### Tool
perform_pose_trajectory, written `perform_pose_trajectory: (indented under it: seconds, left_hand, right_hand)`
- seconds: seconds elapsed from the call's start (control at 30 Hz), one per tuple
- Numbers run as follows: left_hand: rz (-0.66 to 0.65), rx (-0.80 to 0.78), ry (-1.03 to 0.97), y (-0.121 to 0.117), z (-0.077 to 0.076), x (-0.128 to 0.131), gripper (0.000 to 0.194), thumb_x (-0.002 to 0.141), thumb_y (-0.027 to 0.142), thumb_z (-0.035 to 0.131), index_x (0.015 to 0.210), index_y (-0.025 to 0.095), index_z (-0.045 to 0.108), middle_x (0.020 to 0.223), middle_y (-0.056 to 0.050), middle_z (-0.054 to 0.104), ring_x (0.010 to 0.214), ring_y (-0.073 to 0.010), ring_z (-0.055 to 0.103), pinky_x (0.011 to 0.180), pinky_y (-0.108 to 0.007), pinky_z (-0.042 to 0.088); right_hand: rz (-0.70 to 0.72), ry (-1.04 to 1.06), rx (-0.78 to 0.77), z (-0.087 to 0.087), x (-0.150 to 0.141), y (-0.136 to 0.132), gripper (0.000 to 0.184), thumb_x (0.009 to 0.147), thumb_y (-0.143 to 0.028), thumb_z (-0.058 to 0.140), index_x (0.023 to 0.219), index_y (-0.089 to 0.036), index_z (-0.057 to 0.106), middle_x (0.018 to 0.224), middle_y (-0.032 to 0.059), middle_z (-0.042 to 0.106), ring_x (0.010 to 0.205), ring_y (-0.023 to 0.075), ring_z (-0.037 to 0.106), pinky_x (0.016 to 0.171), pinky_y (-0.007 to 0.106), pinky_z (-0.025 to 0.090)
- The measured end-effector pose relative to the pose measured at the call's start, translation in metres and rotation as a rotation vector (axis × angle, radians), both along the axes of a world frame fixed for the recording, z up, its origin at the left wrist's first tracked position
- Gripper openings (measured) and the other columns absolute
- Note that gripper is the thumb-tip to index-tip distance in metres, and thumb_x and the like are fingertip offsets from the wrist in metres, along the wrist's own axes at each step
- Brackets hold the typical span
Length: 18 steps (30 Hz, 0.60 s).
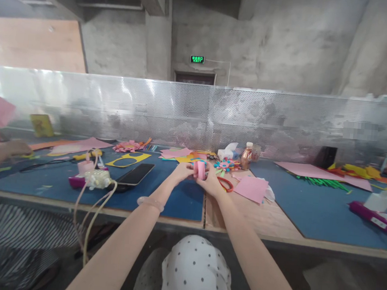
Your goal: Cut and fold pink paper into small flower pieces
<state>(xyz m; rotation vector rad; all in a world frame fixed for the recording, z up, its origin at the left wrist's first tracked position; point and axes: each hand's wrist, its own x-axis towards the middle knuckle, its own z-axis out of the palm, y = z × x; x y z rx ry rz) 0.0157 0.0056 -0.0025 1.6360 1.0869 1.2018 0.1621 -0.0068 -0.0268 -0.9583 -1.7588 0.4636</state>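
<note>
Between my two hands, over the seam of the work surface, is a small curled piece of pink paper. The fingers of my left hand close on its left side. My right hand grips it from the right; some of the fingertips are hidden behind the paper. Just right of my right hand lie red-handled scissors, partly covered by the hand. A pink paper sheet rests farther right. Behind my hands are coloured sheets and a pink and blue paper flower.
Left of me lie a black phone and a power strip with a plug and cords. A bottle and tissue pack stand behind. A co-worker's hand is at far left. A perforated metal screen bounds the table.
</note>
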Motion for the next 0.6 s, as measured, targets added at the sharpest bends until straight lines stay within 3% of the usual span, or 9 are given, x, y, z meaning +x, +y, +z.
perform_pose_trajectory:
  seconds: [0.13,0.23,0.33,0.47,0.6]
  left_hand:
    - [0.032,0.018,0.005,0.001,0.001,0.000,0.020,0.059,0.027,0.066,0.069,0.012,0.058,0.060,-0.001,0.059,0.050,-0.0091,0.052,0.050,-0.022,0.044]
    - [0.032,0.024,-0.007,0.003,0.001,-0.001,0.023,0.058,0.029,0.067,0.072,0.012,0.059,0.063,-0.001,0.060,0.052,-0.0094,0.053,0.049,-0.021,0.044]
    - [0.041,0.037,-0.016,0.004,0.001,-0.001,0.024,0.060,0.029,0.067,0.076,0.012,0.059,0.066,-0.002,0.061,0.052,-0.0096,0.053,0.048,-0.021,0.044]
    - [0.038,0.028,-0.003,0.004,0.000,-0.001,0.026,0.063,0.029,0.065,0.081,0.012,0.057,0.067,-0.003,0.062,0.053,-0.0113,0.056,0.048,-0.023,0.045]
    - [0.005,0.006,0.006,0.005,0.000,0.000,0.024,0.066,0.029,0.062,0.083,0.013,0.057,0.067,-0.004,0.063,0.056,-0.0135,0.060,0.048,-0.022,0.045]
  right_hand:
    - [-0.112,0.014,-0.059,0.004,0.004,0.004,0.049,0.065,-0.018,0.046,0.114,-0.014,0.039,0.093,0.0066,0.053,0.077,0.0144,0.053,0.075,0.030,0.043]
    - [-0.225,-0.002,-0.033,0.008,0.008,0.008,0.027,0.065,-0.016,0.041,0.090,-0.015,0.050,0.082,0.0050,0.056,0.077,0.0163,0.052,0.074,0.030,0.042]
    - [-0.244,0.041,-0.101,0.009,0.010,0.011,0.013,0.065,-0.018,0.039,0.072,-0.016,0.049,0.068,0.0024,0.055,0.067,0.0151,0.051,0.064,0.027,0.042]
    - [-0.186,0.166,-0.205,0.009,0.011,0.012,0.012,0.063,-0.023,0.042,0.068,-0.016,0.050,0.056,-0.0015,0.051,0.052,0.0114,0.047,0.051,0.022,0.039]
    - [-0.184,0.249,-0.204,0.010,0.011,0.013,0.018,0.064,-0.029,0.045,0.072,-0.014,0.053,0.058,-0.0014,0.051,0.050,0.0107,0.047,0.049,0.022,0.038]
